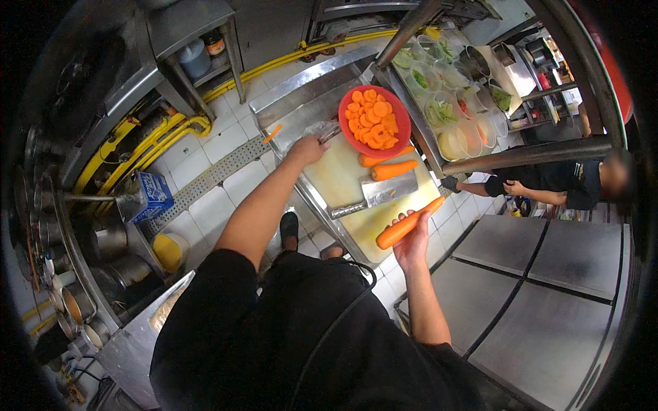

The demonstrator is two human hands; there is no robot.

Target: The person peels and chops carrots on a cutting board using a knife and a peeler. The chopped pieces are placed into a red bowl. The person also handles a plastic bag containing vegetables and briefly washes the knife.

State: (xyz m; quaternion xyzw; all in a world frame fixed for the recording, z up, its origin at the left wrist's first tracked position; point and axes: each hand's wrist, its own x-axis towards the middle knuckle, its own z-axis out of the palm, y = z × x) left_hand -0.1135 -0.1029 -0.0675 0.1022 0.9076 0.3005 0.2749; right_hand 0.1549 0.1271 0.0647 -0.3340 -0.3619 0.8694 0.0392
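My right hand (412,241), palm up, holds a whole peeled carrot (410,223) over the near right end of a pale cutting board (329,177). My left hand (308,150) is at the board's far left edge, against a narrow dark metallic tool (329,134); its grip is partly hidden. Clear crumpled plastic (317,127) lies beside that hand. Between my hands a cleaver (389,188) rests flat on the board, its handle towards me. Beyond the blade lie two carrots (395,170), one partly under a red bowl (344,123) full of carrot slices (372,117).
A metal tray table (264,110) carries the board, with a carrot strip (273,134) on its left rim. Clear containers of cut vegetables (442,110) stand beyond a metal post (519,159). A person (545,185) stands to the right, behind a steel counter (560,293).
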